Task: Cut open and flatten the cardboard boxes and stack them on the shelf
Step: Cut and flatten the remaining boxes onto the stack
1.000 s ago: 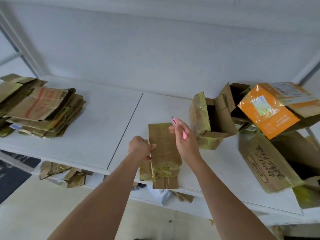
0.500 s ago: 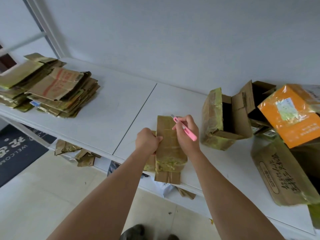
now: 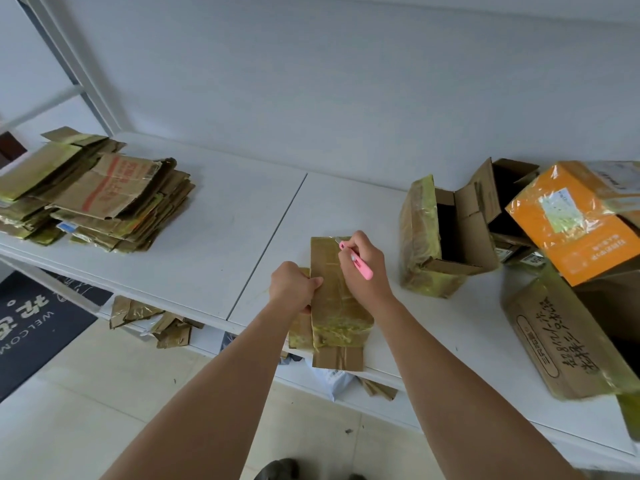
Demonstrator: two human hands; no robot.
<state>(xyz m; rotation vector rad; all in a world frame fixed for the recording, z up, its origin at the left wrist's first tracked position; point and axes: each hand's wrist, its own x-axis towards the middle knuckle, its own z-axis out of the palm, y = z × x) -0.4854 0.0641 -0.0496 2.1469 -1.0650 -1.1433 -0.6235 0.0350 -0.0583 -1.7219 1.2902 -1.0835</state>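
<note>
- A plain storeroom or packing area, by the look of it.
- White metal shelf (image 3: pixel 194 244) against a bare pale wall (image 3: pixel 311 81), with another shelf level below.
- Stack (image 3: pixel 93 192) of flattened cardboard on the left, opened boxes (image 3: pixel 446 237) piled on the right.
- Tiled floor (image 3: pixel 86 410) with a dark "WELCOME" mat (image 3: pixel 31 323).
</note>
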